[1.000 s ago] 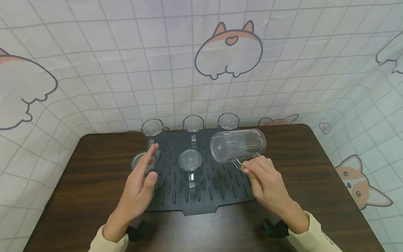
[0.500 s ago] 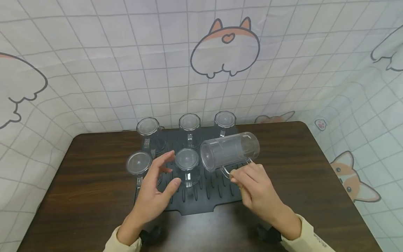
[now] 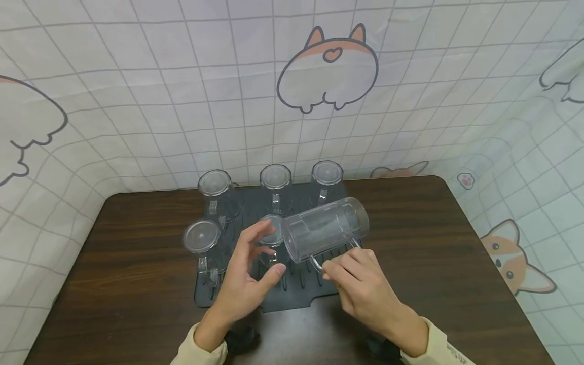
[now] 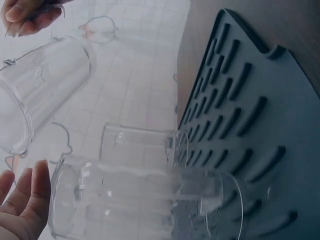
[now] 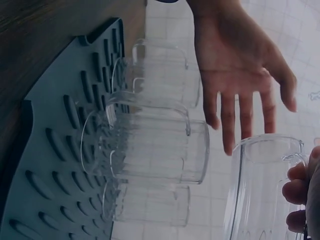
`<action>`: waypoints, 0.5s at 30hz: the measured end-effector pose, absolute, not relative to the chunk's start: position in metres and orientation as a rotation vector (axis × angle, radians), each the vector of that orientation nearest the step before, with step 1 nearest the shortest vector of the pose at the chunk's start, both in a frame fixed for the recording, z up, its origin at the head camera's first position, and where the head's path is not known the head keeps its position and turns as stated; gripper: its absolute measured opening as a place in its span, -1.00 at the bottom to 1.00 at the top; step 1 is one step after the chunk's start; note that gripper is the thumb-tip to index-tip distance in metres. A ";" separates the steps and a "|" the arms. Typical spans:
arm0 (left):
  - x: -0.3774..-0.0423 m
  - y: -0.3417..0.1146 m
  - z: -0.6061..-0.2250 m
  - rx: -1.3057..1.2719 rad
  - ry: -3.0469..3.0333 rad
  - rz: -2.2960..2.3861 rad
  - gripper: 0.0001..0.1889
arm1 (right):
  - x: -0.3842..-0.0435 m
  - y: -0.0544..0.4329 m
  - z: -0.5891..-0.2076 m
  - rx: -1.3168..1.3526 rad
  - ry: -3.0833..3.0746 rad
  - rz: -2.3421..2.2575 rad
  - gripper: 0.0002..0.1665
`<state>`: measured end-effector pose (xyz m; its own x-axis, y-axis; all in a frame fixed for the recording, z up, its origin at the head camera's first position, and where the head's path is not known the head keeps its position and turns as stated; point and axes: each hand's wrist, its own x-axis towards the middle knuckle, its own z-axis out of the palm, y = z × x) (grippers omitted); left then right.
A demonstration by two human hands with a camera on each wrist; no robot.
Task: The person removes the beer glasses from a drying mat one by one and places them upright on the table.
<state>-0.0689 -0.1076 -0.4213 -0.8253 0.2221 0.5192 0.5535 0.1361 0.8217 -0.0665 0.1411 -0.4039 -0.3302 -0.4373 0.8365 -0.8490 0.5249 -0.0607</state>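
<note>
My right hand (image 3: 367, 289) grips the handle of a clear glass mug (image 3: 326, 228), which lies sideways in the air above the dark ridged drying mat (image 3: 292, 300). Just left of the mug is my left hand (image 3: 246, 276), its fingers spread in a loose curve and holding nothing. In the right wrist view the left hand's fingers (image 5: 245, 112) reach toward one end of the mug (image 5: 265, 195); whether they touch is unclear. Behind the left hand, partly covered, stands a front-row mug (image 3: 272, 230) on the mat.
More clear mugs stand on the mat, apparently upside down: a front-left mug (image 3: 202, 237), and a back row with a left mug (image 3: 215, 185), a middle mug (image 3: 276, 177) and a right mug (image 3: 327, 175). The brown wooden table (image 3: 128, 274) meets a tile-patterned cloth (image 3: 182, 101) behind.
My left hand has moved right, from the front-left mug to beside the held mug. The right hand has brought its mug left and slightly nearer, tilting it a little more.
</note>
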 end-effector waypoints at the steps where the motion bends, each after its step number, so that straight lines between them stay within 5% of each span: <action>1: -0.069 -0.106 -0.422 -0.764 -2.140 -1.755 -0.17 | -0.066 0.141 -0.404 1.048 -1.956 0.637 -0.67; 15: -0.070 -0.088 -0.432 -0.734 -2.112 -1.736 -0.05 | -0.061 0.132 -0.408 1.089 -1.899 0.548 -0.65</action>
<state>-0.0701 -0.0882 -0.4321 -0.8208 0.1904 0.5385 0.5652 0.1346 0.8139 -0.0609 0.1315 -0.4080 -0.2531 -0.4754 0.8426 -0.8514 0.5230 0.0394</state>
